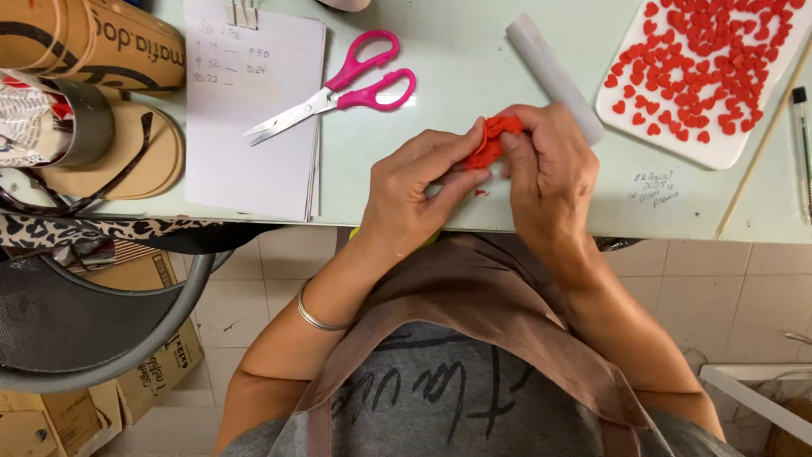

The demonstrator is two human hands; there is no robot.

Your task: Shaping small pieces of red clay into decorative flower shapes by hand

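My left hand (pixel 419 190) and my right hand (pixel 548 173) meet over the front edge of a pale green table (pixel 457 59). Both pinch a crumpled lump of red-orange clay (pixel 492 140) between their fingertips. A tiny red crumb (pixel 480 193) lies on the table just under the hands. A silver bangle (pixel 317 320) circles my left wrist.
Pink-handled scissors (pixel 338 89) lie on a clipped stack of white paper (pixel 252 106) at the left. A translucent white roller (pixel 554 78) lies behind my right hand. A white tray (pixel 719 148) of several small red hearts sits top right, beside a thin wooden stick (pixel 761 148) and a pen (pixel 802 140). Tape rolls (pixel 85 93) sit far left.
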